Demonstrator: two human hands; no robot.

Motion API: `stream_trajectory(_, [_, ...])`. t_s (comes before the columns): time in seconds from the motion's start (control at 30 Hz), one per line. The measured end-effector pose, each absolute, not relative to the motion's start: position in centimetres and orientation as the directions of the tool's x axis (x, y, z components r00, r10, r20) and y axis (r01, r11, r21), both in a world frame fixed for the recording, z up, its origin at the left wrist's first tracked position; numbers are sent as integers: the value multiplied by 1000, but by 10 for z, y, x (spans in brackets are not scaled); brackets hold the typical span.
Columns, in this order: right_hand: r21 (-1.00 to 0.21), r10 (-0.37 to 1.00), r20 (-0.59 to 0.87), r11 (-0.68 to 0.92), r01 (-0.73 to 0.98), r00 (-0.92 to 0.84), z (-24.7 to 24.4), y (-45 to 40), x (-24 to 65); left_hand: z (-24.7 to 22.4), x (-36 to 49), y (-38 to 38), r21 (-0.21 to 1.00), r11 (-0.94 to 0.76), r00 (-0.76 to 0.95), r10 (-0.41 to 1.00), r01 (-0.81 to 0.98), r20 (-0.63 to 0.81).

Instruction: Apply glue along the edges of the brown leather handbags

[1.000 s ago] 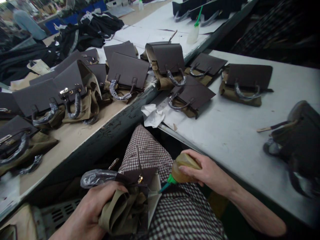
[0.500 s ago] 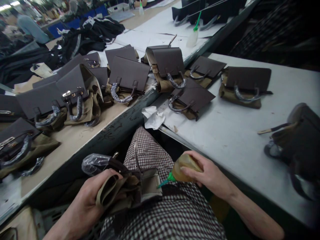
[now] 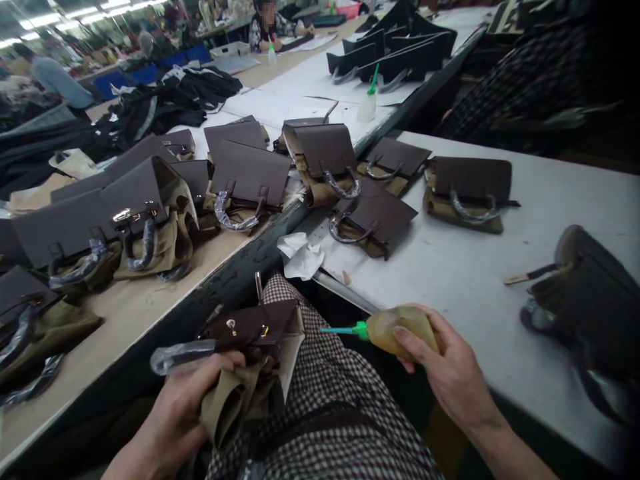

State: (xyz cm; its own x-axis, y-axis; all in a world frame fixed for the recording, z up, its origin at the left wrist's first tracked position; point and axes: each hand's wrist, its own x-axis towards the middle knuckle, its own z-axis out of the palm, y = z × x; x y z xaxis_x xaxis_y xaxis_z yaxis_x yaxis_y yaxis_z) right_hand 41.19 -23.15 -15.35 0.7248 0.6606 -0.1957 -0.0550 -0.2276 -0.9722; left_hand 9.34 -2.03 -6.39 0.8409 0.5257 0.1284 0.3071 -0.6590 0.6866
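My left hand (image 3: 183, 407) is closed on a dark brown handbag (image 3: 255, 327) over my lap, gripping its olive cloth lining. The bag has gold-coloured metal fittings, a plastic-wrapped handle and a pale inner side panel facing right. My right hand (image 3: 450, 363) is wrapped round a squeeze bottle (image 3: 400, 330) of yellowish liquid with a green collar and a thin nozzle. The nozzle points left, a little apart from the bag's right edge. My left fingertips are partly hidden by the lining.
Several similar handbags lie on the left bench (image 3: 200, 273) and the right white table (image 3: 540, 280). Crumpled white paper (image 3: 303, 257) rests at the table corner. Another glue-type bottle (image 3: 367, 105) stands farther back, near black bag pieces (image 3: 395, 50). A person (image 3: 270, 27) sits at the far bench.
The bottle has moved away from the bag's side panel, up and to the right, and its nozzle has levelled. The bag has turned in my left hand, showing its brown face and metal fittings.
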Motion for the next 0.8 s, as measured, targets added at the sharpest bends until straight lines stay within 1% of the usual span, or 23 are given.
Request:
stream_trajectory(0.07, [-956,677,-235,-293,-38,697,-155,-230,411,-75,94,-24,730,-595,872,489,338,-5])
stream_trajectory(0.13, [-942,703,-254,-337,-4,664,-154,-224,410,-80,94,-27,755,-555,888,454,348,-75])
stream_trajectory(0.3, [-908,792,-152,-348,233,592,-150,-199,407,-81,94,-39,774,-527,879,471,351,-78])
stream_trajectory(0.37, [-893,816,-121,-337,296,566,-152,-193,405,-84,91,-44,773,-526,879,468,356,-86])
stream_trajectory(0.57, [-847,866,-31,-287,448,498,-158,-192,399,-96,82,-52,763,-562,926,355,320,-127])
stream_trajectory(0.63, [-841,854,6,-278,464,521,-160,-195,397,-99,81,-53,755,-567,924,358,329,-134])
stream_trajectory(0.7, [-847,819,24,-288,446,574,-161,-198,395,-100,81,-55,754,-560,919,367,344,-147])
stream_trajectory(0.8, [-875,778,-23,-319,363,627,-160,-202,394,-100,81,-57,764,-556,924,356,328,-137])
